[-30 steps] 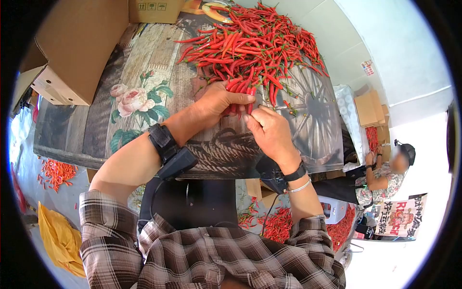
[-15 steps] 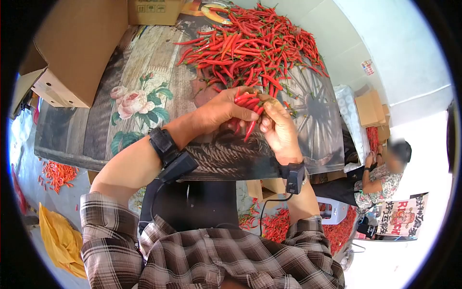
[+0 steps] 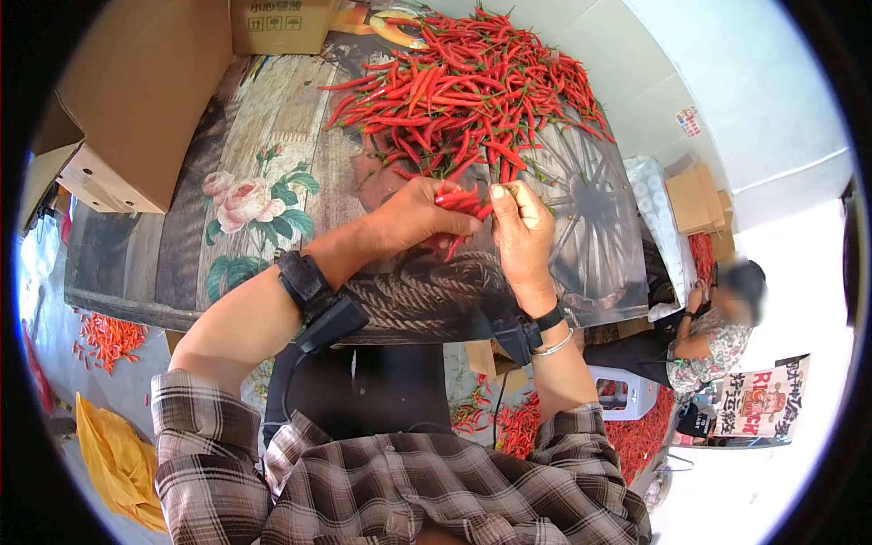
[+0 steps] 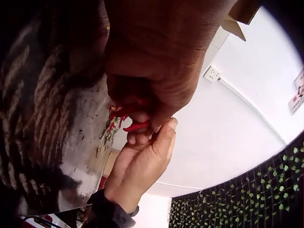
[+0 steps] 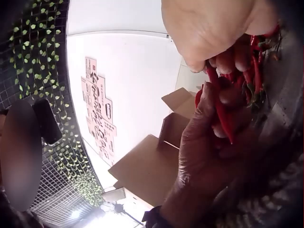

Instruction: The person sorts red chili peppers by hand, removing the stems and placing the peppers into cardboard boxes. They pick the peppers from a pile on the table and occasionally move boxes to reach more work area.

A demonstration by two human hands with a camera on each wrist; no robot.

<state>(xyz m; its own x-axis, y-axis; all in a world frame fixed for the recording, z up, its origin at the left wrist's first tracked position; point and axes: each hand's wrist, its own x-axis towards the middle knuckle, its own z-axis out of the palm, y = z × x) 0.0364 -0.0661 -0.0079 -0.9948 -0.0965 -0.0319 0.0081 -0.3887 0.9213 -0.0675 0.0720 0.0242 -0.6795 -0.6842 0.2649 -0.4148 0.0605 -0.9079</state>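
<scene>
My left hand (image 3: 413,218) grips a small bunch of red chillies (image 3: 460,200) above the near part of the table. In the right wrist view one long chilli (image 5: 222,111) lies across the fingers of that hand, its tip pointing down. Thumb and fingers of my right hand (image 3: 525,241) pinch the upper end of this chilli, close beside the left fingertips. The left wrist view has the left hand dark in front, with a red chilli (image 4: 137,126) showing between both hands. Just beyond them spreads a big heap of red chillies (image 3: 472,91) with green stems.
A large cardboard box (image 3: 145,91) stands at the table's left, a smaller carton (image 3: 280,27) behind. The printed table (image 3: 272,109) has its front edge close to my body. More chillies (image 3: 109,341) lie on the floor. Another person (image 3: 718,336) sits at the right.
My right hand has turned from palm-down to upright beside the bunch, its thumb now on top. The left hand has drawn back slightly from the heap, keeping its chillies.
</scene>
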